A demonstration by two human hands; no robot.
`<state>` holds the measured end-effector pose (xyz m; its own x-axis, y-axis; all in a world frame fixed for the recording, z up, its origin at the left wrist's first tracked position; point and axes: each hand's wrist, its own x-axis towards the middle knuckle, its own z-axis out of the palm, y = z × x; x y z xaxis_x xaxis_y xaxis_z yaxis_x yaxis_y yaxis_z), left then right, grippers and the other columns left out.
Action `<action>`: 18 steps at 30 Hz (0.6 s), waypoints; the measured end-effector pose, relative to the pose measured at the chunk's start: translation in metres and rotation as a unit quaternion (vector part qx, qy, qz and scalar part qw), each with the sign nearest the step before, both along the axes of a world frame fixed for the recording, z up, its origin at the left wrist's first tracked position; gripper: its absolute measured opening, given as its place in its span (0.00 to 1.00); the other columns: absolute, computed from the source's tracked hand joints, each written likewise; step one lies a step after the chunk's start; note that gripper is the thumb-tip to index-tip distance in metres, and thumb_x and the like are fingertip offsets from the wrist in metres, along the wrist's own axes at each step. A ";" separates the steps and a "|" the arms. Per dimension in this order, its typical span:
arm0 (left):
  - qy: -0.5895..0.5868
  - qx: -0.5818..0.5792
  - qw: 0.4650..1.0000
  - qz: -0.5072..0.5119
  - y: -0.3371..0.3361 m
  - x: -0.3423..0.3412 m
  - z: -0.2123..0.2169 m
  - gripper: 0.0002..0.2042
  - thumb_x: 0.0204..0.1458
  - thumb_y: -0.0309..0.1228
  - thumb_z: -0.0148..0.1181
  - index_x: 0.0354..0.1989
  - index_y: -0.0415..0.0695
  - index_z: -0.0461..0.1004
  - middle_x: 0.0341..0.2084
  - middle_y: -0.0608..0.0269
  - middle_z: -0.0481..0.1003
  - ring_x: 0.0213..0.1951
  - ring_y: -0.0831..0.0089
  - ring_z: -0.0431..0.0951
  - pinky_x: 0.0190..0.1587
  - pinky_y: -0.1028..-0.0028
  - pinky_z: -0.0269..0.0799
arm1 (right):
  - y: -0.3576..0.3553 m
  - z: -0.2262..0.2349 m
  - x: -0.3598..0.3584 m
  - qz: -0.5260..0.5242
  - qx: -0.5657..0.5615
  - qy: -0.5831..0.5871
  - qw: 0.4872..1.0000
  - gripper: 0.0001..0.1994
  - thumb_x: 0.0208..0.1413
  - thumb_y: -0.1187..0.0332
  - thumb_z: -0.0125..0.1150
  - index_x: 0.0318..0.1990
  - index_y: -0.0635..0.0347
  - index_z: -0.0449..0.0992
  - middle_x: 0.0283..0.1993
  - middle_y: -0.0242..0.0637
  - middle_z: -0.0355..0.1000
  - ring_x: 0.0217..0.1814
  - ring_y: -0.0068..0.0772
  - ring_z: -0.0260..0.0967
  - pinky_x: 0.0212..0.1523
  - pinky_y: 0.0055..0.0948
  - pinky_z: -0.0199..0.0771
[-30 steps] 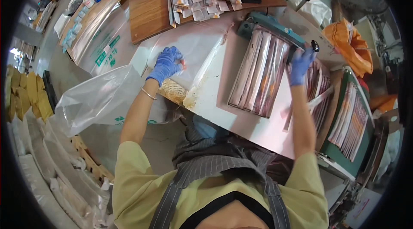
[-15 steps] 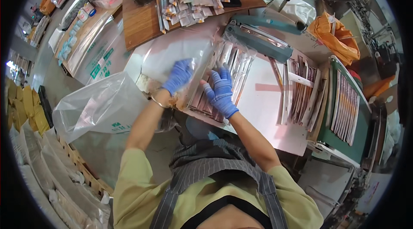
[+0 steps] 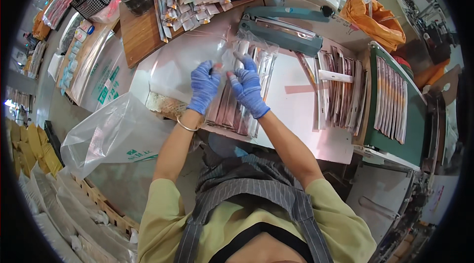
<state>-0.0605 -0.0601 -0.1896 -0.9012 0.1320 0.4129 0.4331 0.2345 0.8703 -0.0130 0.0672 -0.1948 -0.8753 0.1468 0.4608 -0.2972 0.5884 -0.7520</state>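
Hands now together mid-surface: left hand (image 3: 204,85) and right hand (image 3: 248,88), a second ago well apart, both pinch a clear bag (image 3: 217,55) over the packet stack (image 3: 237,107), near the green sealer (image 3: 281,28); bagging apparently underway.

single head cam, worn up top, looking steeply down over chest and apron onto the table (image 3: 296,100). wide fisheye, edges curved, dark rim round the pic. close in: forearms enter from lower edge, left hand (image 3: 204,86) and right hand (image 3: 248,90) near centre.
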 end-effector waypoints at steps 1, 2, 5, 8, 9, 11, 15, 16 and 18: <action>-0.002 -0.080 0.996 0.045 -0.008 -0.006 0.004 0.08 0.48 0.29 0.53 0.22 0.38 0.68 0.13 0.63 0.64 0.18 0.77 0.59 0.23 0.73 0.61 | 0.002 -0.003 -0.003 -0.028 -0.021 0.025 0.999 0.10 0.46 0.72 0.55 0.34 0.70 0.73 0.55 0.45 0.56 0.58 0.44 0.51 0.57 0.31 0.49; -0.004 -0.159 0.983 0.089 -0.017 -0.012 0.007 0.09 0.48 0.29 0.53 0.21 0.38 0.67 0.13 0.62 0.64 0.18 0.75 0.58 0.23 0.73 0.60 | 0.008 -0.006 -0.002 -0.027 -0.022 0.024 0.999 0.10 0.46 0.72 0.55 0.34 0.70 0.73 0.55 0.45 0.56 0.58 0.44 0.51 0.57 0.31 0.49; -0.030 -0.140 0.985 0.098 -0.028 -0.014 0.015 0.09 0.48 0.30 0.51 0.20 0.38 0.64 0.14 0.56 0.64 0.18 0.70 0.57 0.23 0.71 0.60 | 0.014 -0.005 0.001 0.015 -0.055 -0.006 0.998 0.09 0.47 0.72 0.54 0.32 0.69 0.73 0.53 0.45 0.59 0.56 0.44 0.54 0.55 0.30 0.52; 0.103 -0.170 0.970 0.138 -0.016 0.002 0.024 0.08 0.46 0.32 0.52 0.23 0.40 0.68 0.27 0.55 0.67 0.30 0.64 0.63 0.36 0.67 0.61 | 0.014 -0.010 0.001 -0.004 -0.078 -0.022 0.997 0.07 0.46 0.72 0.53 0.31 0.68 0.74 0.53 0.45 0.60 0.57 0.43 0.53 0.55 0.32 0.51; 0.247 -0.187 0.936 0.166 -0.010 0.009 0.025 0.08 0.45 0.34 0.52 0.25 0.42 0.70 0.37 0.53 0.67 0.39 0.60 0.65 0.45 0.64 0.60 | 0.012 -0.009 0.000 -0.005 -0.078 -0.021 0.997 0.07 0.46 0.72 0.53 0.31 0.68 0.74 0.53 0.45 0.60 0.57 0.43 0.53 0.55 0.32 0.51; 0.195 -0.317 0.921 0.116 -0.002 0.024 0.021 0.09 0.44 0.35 0.53 0.30 0.45 0.72 0.45 0.54 0.61 0.47 0.55 0.59 0.51 0.60 0.53 | 0.002 -0.006 0.004 0.000 -0.067 0.039 0.997 0.06 0.45 0.73 0.53 0.26 0.68 0.73 0.52 0.44 0.60 0.58 0.46 0.51 0.56 0.36 0.50; 0.023 -0.502 0.851 0.148 -0.003 -0.018 0.001 0.15 0.38 0.38 0.55 0.38 0.55 0.74 0.58 0.53 0.48 0.57 0.47 0.49 0.58 0.57 0.44 | 0.011 0.004 0.016 0.019 0.091 0.031 0.995 0.07 0.40 0.70 0.55 0.20 0.65 0.72 0.55 0.43 0.58 0.61 0.53 0.45 0.58 0.44 0.45; -0.007 -0.505 0.842 0.190 -0.008 -0.029 -0.003 0.15 0.37 0.38 0.56 0.37 0.55 0.74 0.58 0.53 0.47 0.57 0.48 0.50 0.58 0.57 0.45 | 0.022 -0.002 0.018 0.006 0.093 0.026 0.995 0.07 0.40 0.70 0.55 0.20 0.65 0.72 0.55 0.43 0.58 0.61 0.53 0.45 0.58 0.44 0.45; 0.021 -0.508 0.852 0.124 -0.025 -0.042 -0.003 0.17 0.34 0.38 0.57 0.37 0.55 0.74 0.57 0.50 0.52 0.56 0.49 0.52 0.58 0.57 0.45 | 0.057 -0.014 0.017 -0.139 0.241 -0.035 0.960 0.08 0.37 0.66 0.57 0.23 0.62 0.73 0.57 0.42 0.55 0.62 0.52 0.43 0.58 0.50 0.41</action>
<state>-0.1022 -0.0847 -0.1925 -0.9405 0.2482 0.2322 0.2862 0.9468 0.1470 0.0036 0.1239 -0.2093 -0.8639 0.1642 0.4761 -0.0371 0.9220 -0.3854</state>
